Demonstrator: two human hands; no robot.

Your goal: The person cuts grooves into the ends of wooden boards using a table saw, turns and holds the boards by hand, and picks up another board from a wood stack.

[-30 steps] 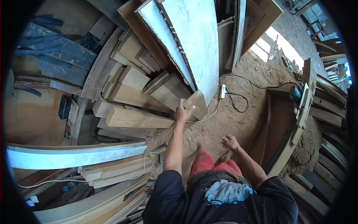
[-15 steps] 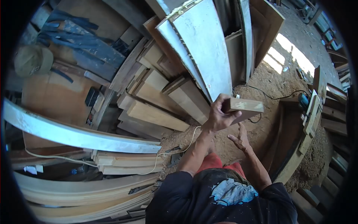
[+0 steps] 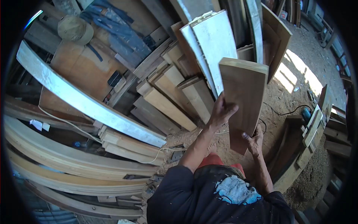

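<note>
A brown wooden board (image 3: pixel 244 100) stands tilted upright in front of me, its pale end grain facing up. My left hand (image 3: pixel 222 114) grips its left edge, thumb across the near face and the other fingers hidden behind. Lower down, my right hand (image 3: pixel 254 141) clasps the right edge close to the bottom end, its thumb on the near face. Just beyond the board lean long white-faced panels (image 3: pixel 216 41). To the left of my left hand lies a row of stacked wooden boards (image 3: pixel 169 106).
A long whitish curved plank (image 3: pixel 89 102) and curved timbers (image 3: pixel 67 160) lie at left. A cap (image 3: pixel 74 30) and blue clothing (image 3: pixel 119 33) rest on a wooden surface. At right stands a wooden trough-like piece (image 3: pixel 294 164), with a black cable (image 3: pixel 283 112) on the sawdust-covered ground.
The board has swung from end-on to upright, showing its broad face. My right hand, free and apart before, has come onto its lower edge. The view has shifted left.
</note>
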